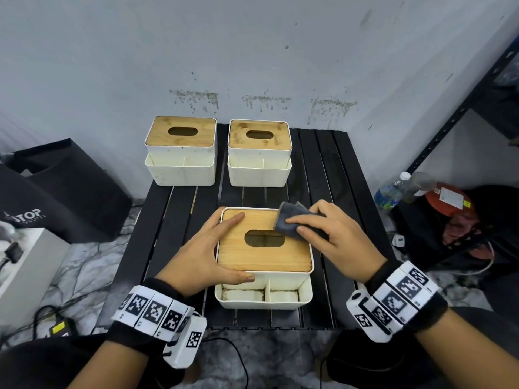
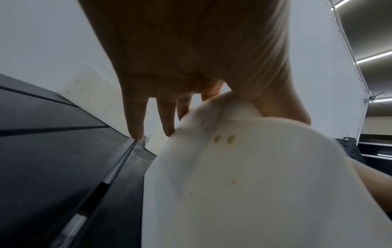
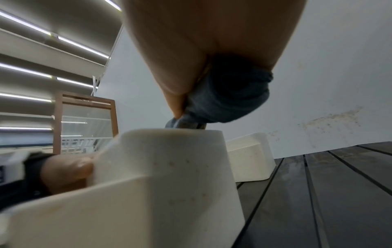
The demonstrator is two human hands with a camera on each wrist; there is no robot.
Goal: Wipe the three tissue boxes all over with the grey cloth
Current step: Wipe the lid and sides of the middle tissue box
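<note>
Three white tissue boxes with wooden lids stand on a black slatted table [image 1: 331, 169]. The near box [image 1: 264, 256] is between my hands; the other two, the far left box [image 1: 181, 151] and the far middle box [image 1: 259, 154], stand at the back. My left hand [image 1: 206, 249] grips the near box's left side, thumb on its front edge, fingers along the lid. My right hand [image 1: 323, 228] holds the bunched grey cloth [image 1: 292, 221] against the lid's far right corner. In the right wrist view the cloth [image 3: 224, 100] is pinched above the box [image 3: 165, 184]. The left wrist view shows my fingers [image 2: 135, 120] beside the stained box wall [image 2: 254, 184].
A black bag [image 1: 64, 197] and a white box [image 1: 25, 270] lie on the floor at left. A black metal rack [image 1: 455, 108] stands at right, with bottles [image 1: 393, 192] and a red bag [image 1: 455, 209] under it. Cables [image 1: 50, 318] run over the marble floor.
</note>
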